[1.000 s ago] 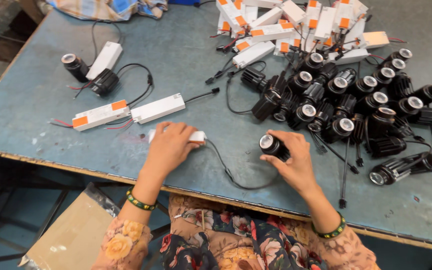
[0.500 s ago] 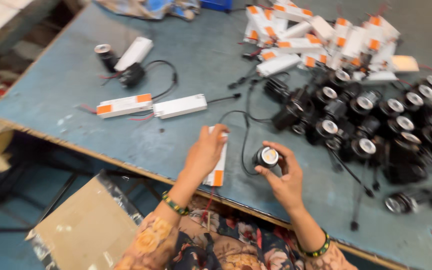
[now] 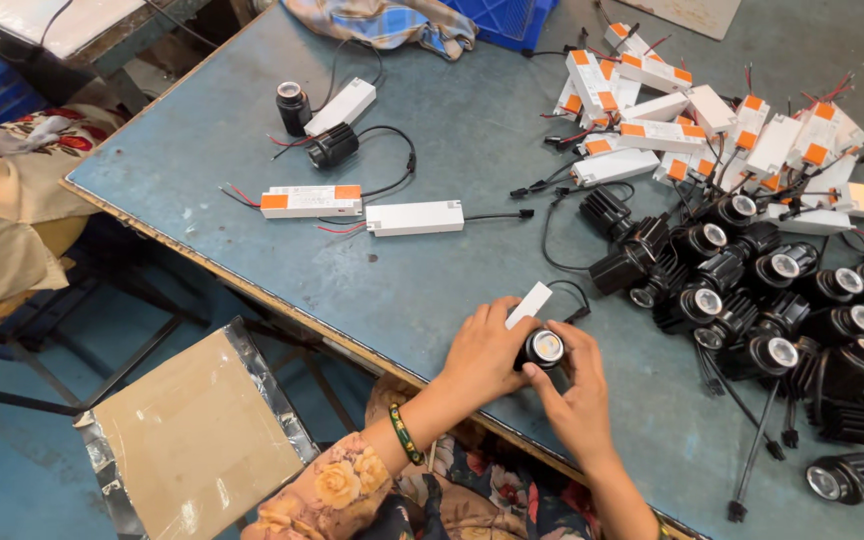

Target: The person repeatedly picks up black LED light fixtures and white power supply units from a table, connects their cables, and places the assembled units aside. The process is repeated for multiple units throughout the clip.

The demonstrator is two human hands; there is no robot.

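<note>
My left hand (image 3: 482,352) and right hand (image 3: 580,400) clamp fingers around one black spotlight (image 3: 542,348) at the table (image 3: 452,290) edge, its white driver box (image 3: 529,304) pinched behind. Best kept lens-up, cable slack. White drivers with orange end labels (image 3: 712,120) are heaped far right; two lie centre.

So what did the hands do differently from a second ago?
A second ago the left hand lay on the white driver box and the right hand held the black spotlight apart. Since then both hands have come together at the table's near edge, holding box and spotlight together. The heap of black spotlights and white boxes stayed put.
</note>
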